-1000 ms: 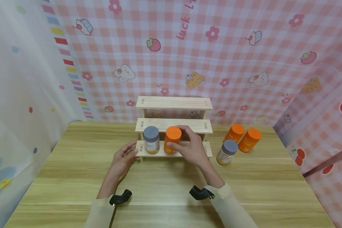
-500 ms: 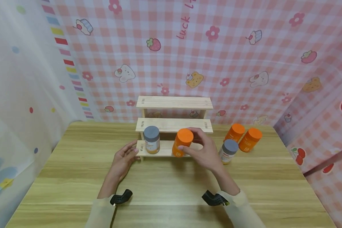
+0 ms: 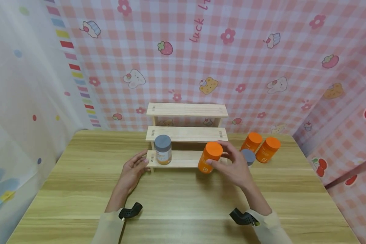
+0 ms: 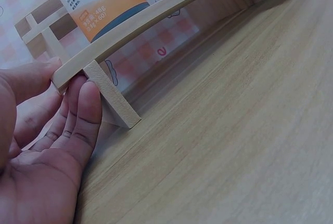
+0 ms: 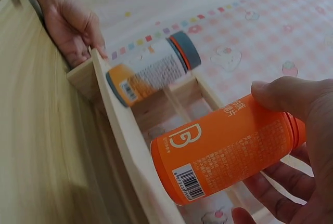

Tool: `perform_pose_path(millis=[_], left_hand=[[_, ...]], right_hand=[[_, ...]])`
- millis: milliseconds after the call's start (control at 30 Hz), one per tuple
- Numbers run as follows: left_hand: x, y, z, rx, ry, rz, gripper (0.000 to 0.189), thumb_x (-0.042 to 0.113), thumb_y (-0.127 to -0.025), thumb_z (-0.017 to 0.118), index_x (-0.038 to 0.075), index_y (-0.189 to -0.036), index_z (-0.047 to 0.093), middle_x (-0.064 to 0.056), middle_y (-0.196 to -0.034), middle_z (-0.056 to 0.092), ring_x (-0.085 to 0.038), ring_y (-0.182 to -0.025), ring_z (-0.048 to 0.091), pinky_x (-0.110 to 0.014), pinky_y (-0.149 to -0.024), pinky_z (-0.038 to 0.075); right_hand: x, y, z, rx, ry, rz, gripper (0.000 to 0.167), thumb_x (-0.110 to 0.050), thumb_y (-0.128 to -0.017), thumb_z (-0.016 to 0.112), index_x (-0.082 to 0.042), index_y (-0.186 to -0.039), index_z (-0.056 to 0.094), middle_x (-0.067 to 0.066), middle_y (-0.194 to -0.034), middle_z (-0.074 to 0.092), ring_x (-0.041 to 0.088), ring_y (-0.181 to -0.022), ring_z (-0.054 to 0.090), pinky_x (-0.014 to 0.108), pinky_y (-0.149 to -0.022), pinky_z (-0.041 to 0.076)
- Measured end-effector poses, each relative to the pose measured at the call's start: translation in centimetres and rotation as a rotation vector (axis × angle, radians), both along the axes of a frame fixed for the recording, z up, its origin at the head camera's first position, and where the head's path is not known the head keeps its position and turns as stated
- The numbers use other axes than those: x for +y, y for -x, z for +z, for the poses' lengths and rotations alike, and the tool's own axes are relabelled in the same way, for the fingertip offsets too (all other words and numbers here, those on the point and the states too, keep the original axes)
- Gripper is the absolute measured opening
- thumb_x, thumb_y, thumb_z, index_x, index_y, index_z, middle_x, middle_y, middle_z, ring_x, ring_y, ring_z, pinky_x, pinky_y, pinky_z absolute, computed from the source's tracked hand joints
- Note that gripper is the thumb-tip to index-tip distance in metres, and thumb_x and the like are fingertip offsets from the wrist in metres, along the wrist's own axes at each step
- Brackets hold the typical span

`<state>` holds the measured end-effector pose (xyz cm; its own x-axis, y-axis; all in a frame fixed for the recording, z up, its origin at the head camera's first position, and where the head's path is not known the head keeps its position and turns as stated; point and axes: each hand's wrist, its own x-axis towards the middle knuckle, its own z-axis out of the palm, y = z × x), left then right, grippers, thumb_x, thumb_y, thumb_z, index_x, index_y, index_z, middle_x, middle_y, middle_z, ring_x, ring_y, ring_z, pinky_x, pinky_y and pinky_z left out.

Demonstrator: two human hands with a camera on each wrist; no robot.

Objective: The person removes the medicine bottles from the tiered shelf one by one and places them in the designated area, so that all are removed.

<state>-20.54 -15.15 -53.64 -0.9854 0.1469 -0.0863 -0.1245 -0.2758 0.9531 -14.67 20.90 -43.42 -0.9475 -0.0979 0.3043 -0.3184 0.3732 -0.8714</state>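
Observation:
My right hand [image 3: 237, 169] holds an orange bottle [image 3: 209, 159] between thumb and fingers. It is tilted, at the right part of the lowest step's front edge; in the right wrist view a barcode shows on the orange bottle [image 5: 221, 148]. At the left end of the three-step wooden rack [image 3: 184, 158], my left hand [image 3: 132, 173] grips the lowest board. The left wrist view has the thumb at the board's [image 4: 78, 68] upper edge and fingers beneath. A grey-lidded bottle [image 3: 163, 150] stands upright on that step's left side.
Two orange bottles [image 3: 251, 141] [image 3: 267, 150] stand on the table right of the rack. A second grey-lidded bottle [image 3: 249, 156] is beside them, mostly hidden behind my right hand. A pink checked cloth [image 3: 183, 67] hangs behind the rack.
My right hand has moved the orange bottle rightward from beside the grey-lidded one, lifting and tilting it. The hand now covers much of the grey-lidded bottle on the table. My left hand stays put.

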Motion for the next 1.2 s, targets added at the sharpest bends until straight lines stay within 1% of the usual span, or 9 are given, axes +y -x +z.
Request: perform_pose_path(millis=[367, 500, 733, 833, 900, 1000, 1100, 1133, 1200], left_hand=[[0.2, 0.0, -0.2, -0.006, 0.012, -0.005, 0.054, 0.004, -0.103, 0.059, 0.0, -0.153, 0.042, 0.003, -0.113, 0.062, -0.008, -0.097, 0.064, -0.022, -0.08, 0.059], [0.2, 0.1, -0.4, -0.004, 0.013, -0.005, 0.053, 0.004, -0.103, 0.059, 0.001, -0.153, 0.043, 0.003, -0.113, 0.063, -0.008, -0.097, 0.064, -0.022, -0.08, 0.059], [0.2, 0.1, -0.3, 0.002, 0.017, -0.012, 0.053, 0.004, -0.103, 0.059, 0.001, -0.153, 0.042, 0.004, -0.113, 0.063, -0.008, -0.098, 0.063, -0.022, -0.08, 0.059], [0.2, 0.0, -0.2, 0.003, 0.016, -0.013, 0.053, 0.005, -0.103, 0.059, 0.001, -0.153, 0.042, 0.004, -0.113, 0.063, -0.008, -0.098, 0.063, -0.022, -0.08, 0.059], [0.2, 0.0, -0.2, 0.004, 0.014, -0.01, 0.053, 0.005, -0.103, 0.059, 0.001, -0.153, 0.043, 0.004, -0.113, 0.063, -0.008, -0.097, 0.063, -0.022, -0.08, 0.059], [0.2, 0.1, -0.1, 0.003, 0.017, -0.011, 0.054, 0.005, -0.103, 0.06, 0.001, -0.153, 0.042, 0.004, -0.113, 0.062, -0.008, -0.097, 0.063, -0.022, -0.08, 0.059], [0.1, 0.1, -0.1, -0.001, 0.02, -0.012, 0.054, 0.006, -0.103, 0.06, 0.001, -0.154, 0.042, 0.004, -0.113, 0.062, -0.008, -0.097, 0.062, -0.021, -0.08, 0.058], [0.1, 0.1, -0.1, -0.004, 0.02, -0.012, 0.054, 0.006, -0.103, 0.06, 0.002, -0.154, 0.042, 0.004, -0.113, 0.062, -0.008, -0.097, 0.062, -0.021, -0.08, 0.058], [0.0, 0.1, -0.1, -0.002, 0.023, -0.01, 0.054, 0.007, -0.103, 0.061, 0.002, -0.154, 0.042, 0.004, -0.114, 0.062, -0.009, -0.098, 0.063, -0.022, -0.081, 0.059]], right_hand=[[2.5, -0.3, -1.3, -0.024, -0.006, -0.059, 0.056, -0.013, -0.085, 0.084, -0.014, -0.136, 0.06, 0.006, -0.125, 0.068, 0.007, -0.11, 0.06, 0.05, -0.105, 0.049], [3.1, -0.5, -1.4, -0.03, -0.026, -0.084, 0.056, -0.015, -0.086, 0.084, -0.014, -0.137, 0.059, 0.006, -0.127, 0.067, 0.007, -0.111, 0.059, 0.05, -0.106, 0.048], [4.2, -0.9, -1.2, -0.063, -0.04, -0.133, 0.056, -0.02, -0.087, 0.084, -0.015, -0.137, 0.059, 0.006, -0.131, 0.064, 0.008, -0.111, 0.059, 0.056, -0.113, 0.043], [4.7, -1.2, -1.1, -0.072, -0.053, -0.154, 0.056, -0.021, -0.087, 0.084, -0.014, -0.137, 0.059, 0.006, -0.13, 0.063, 0.007, -0.111, 0.059, 0.054, -0.114, 0.044], [5.1, -1.4, -1.0, -0.067, -0.068, -0.168, 0.056, -0.021, -0.088, 0.083, -0.013, -0.137, 0.059, 0.005, -0.13, 0.063, 0.005, -0.11, 0.059, 0.049, -0.113, 0.046], [5.6, -1.7, -0.9, -0.046, -0.077, -0.184, 0.055, -0.018, -0.088, 0.083, -0.012, -0.137, 0.059, 0.004, -0.129, 0.062, 0.002, -0.109, 0.06, 0.031, -0.11, 0.049], [6.2, -2.0, -0.8, 0.007, -0.064, -0.188, 0.055, -0.012, -0.087, 0.083, -0.01, -0.137, 0.06, 0.0, -0.127, 0.061, 0.0, -0.109, 0.061, 0.014, -0.101, 0.049], [6.4, -2.1, -0.8, 0.025, -0.057, -0.185, 0.055, -0.009, -0.086, 0.083, -0.009, -0.136, 0.06, -0.002, -0.126, 0.062, -0.001, -0.109, 0.061, 0.011, -0.098, 0.049], [6.8, -2.3, -0.5, 0.055, -0.051, -0.186, 0.055, -0.006, -0.085, 0.083, -0.009, -0.135, 0.061, -0.008, -0.123, 0.063, 0.0, -0.108, 0.062, 0.01, -0.095, 0.05]])
